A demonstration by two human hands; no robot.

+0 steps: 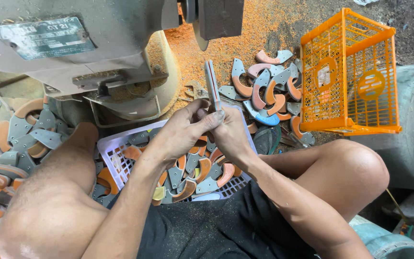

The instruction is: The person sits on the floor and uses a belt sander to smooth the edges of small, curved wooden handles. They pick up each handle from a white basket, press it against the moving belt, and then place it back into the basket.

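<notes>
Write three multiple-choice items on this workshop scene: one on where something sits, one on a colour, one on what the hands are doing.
1. Where is the white basket of curved pieces?
A. Between the person's knees
B. On top of the machine
C. Inside the orange crate

2. What colour is the plastic crate at upper right?
A. Blue
B. Orange
C. Green

3. What are the hands doing?
A. Resting on the knees
B. Both gripping one flat piece, held upright and edge-on
C. Lifting the crate

Answers:
1. A, the basket lies on the floor between the bent legs, under the forearms.
2. B, its mesh walls and rim are bright orange.
3. B, the left hand and right hand meet at the lower end of the piece, which stands up in front of the machine.
</notes>
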